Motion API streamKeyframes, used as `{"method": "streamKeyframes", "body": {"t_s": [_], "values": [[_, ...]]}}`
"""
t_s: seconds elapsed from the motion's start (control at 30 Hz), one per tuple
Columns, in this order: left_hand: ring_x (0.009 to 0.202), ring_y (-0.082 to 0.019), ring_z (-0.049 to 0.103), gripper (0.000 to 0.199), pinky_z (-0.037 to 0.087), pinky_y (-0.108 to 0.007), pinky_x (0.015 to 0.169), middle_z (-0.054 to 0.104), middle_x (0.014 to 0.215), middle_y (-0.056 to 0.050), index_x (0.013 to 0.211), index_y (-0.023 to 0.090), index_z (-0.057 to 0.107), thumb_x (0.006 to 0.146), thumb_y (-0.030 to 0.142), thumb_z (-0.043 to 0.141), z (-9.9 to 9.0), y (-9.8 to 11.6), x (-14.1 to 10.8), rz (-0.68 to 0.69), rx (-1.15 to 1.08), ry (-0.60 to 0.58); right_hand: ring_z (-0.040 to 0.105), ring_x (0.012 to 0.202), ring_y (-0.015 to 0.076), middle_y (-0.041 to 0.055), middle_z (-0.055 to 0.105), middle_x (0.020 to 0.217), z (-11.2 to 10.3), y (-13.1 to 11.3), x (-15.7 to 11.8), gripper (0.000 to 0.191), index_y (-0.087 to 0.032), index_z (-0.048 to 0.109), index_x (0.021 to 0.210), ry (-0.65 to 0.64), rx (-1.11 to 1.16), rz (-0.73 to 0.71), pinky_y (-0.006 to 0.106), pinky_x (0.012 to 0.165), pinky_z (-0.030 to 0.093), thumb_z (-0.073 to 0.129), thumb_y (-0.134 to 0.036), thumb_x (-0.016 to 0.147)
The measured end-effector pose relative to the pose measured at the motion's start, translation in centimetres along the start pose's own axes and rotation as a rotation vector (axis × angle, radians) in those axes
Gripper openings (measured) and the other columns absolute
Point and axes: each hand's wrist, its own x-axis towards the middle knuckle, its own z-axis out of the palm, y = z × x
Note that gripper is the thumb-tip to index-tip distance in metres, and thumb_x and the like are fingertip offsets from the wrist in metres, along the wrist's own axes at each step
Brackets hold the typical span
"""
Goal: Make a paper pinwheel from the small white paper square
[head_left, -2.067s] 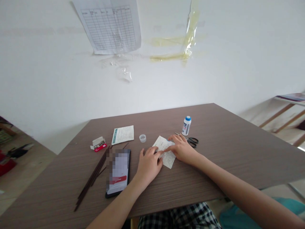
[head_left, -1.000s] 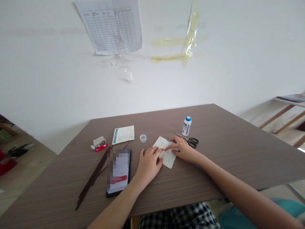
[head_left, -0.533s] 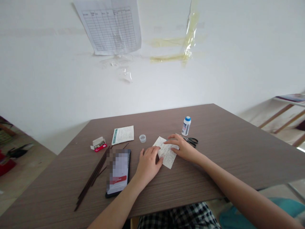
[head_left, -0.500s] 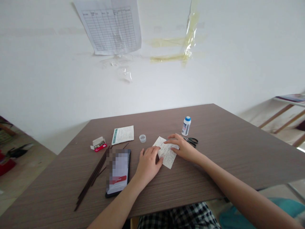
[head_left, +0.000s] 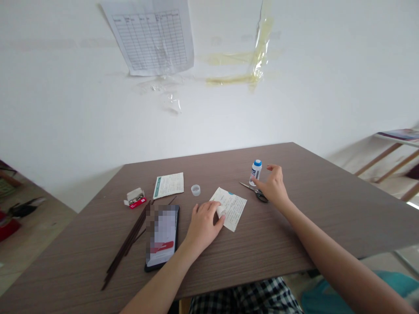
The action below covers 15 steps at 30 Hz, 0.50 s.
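A printed paper piece (head_left: pixel 233 212) lies on the table, its left side folded or curled up. My left hand (head_left: pixel 206 216) holds it down there, the fingers on top and the thumb at its near edge. My right hand (head_left: pixel 273 185) is open at the right of a white bottle (head_left: pixel 255 172) with a blue cap, thumb and fingers apart around its side; whether the thumb touches it I cannot tell. Below the bottle lie scissors with black handles (head_left: pixel 261 196), partly behind the right hand.
On the left are a phone (head_left: pixel 163 237), several thin dark sticks (head_left: pixel 126 244), an open small red box (head_left: pixel 135 199) with small metal pieces, and a paper packet (head_left: pixel 169 185). A clear round cap (head_left: pixel 195 189) sits beyond my left hand. The wall (head_left: pixel 209 126) borders the table's far edge.
My right hand has left the paper and moved right and away from me to the bottle, uncovering the paper's right side and the scissors' blades. My left hand has stayed put.
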Motion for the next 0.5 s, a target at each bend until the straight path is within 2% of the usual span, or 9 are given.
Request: {"method": "streamKeyframes", "body": {"t_s": [0.1, 0.23, 0.37, 0.5], "values": [[0.152, -0.037, 0.072, 0.036, 0.040, -0.076, 0.140, 0.080, 0.157, -0.015, 0.144, 0.025, 0.073, 0.108, 0.020, 0.074, 0.1, -0.2, 0.0, 0.009, -0.015, 0.007, 0.071, 0.132, 0.0456, 0.0228, 0.071, 0.136, 1.3, 0.8, 0.2, 0.066, -0.029, 0.045, 0.123, -0.097, 0.061, 0.136, 0.062, 0.111, 0.060, 0.083, -0.065, 0.082], [0.153, -0.037, 0.072, 0.036, 0.038, -0.076, 0.142, 0.080, 0.157, -0.015, 0.143, 0.025, 0.072, 0.107, 0.020, 0.075, 0.0, -0.3, 0.0, 0.008, -0.025, -0.004, 0.080, 0.119, 0.0465, 0.0193, 0.080, 0.118, 2.3, 0.7, 0.4, 0.064, -0.031, 0.043, 0.115, -0.169, 0.113, 0.245, 0.060, 0.099, 0.066, 0.086, -0.060, 0.079], [0.153, -0.037, 0.073, 0.034, 0.036, -0.077, 0.142, 0.079, 0.157, -0.015, 0.140, 0.025, 0.070, 0.107, 0.017, 0.073, -0.2, -0.4, -0.1, 0.001, -0.032, -0.037, 0.083, 0.107, 0.0427, 0.0123, 0.082, 0.103, 2.4, 0.5, 0.7, 0.061, -0.033, 0.043, 0.111, -0.131, 0.170, 0.254, 0.059, 0.093, 0.068, 0.086, -0.065, 0.082], [0.152, -0.037, 0.073, 0.035, 0.033, -0.080, 0.143, 0.080, 0.156, -0.013, 0.135, 0.027, 0.069, 0.104, 0.013, 0.073, -0.3, -0.4, -0.2, 0.025, -0.047, -0.061, 0.083, 0.097, 0.0368, 0.0105, 0.082, 0.102, 1.5, 0.3, 1.1, 0.066, -0.032, 0.043, 0.116, -0.046, 0.262, 0.237, 0.055, 0.088, 0.069, 0.081, -0.075, 0.085]]}}
